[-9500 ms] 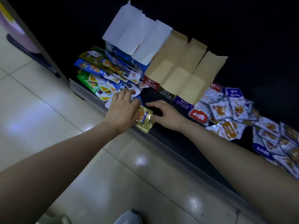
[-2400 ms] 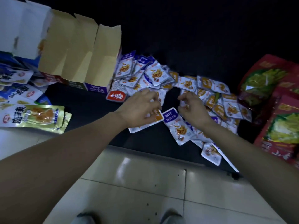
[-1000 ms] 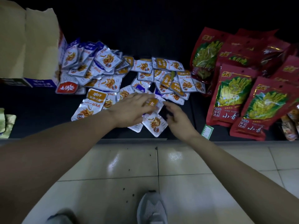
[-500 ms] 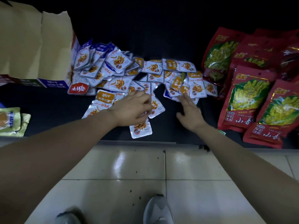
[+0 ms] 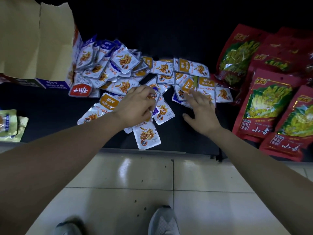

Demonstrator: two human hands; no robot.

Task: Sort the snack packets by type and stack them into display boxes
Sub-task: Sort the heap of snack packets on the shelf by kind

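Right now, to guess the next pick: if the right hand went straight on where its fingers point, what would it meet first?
Probably the orange-labelled packet in the silver packet pile, just beyond the fingers of the right hand; whether they touch it is unclear from this view.

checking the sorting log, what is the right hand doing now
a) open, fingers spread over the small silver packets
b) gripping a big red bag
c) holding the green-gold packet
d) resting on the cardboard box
a: the right hand is open and holds nothing, its fingers straight and spread over the small silver packets.
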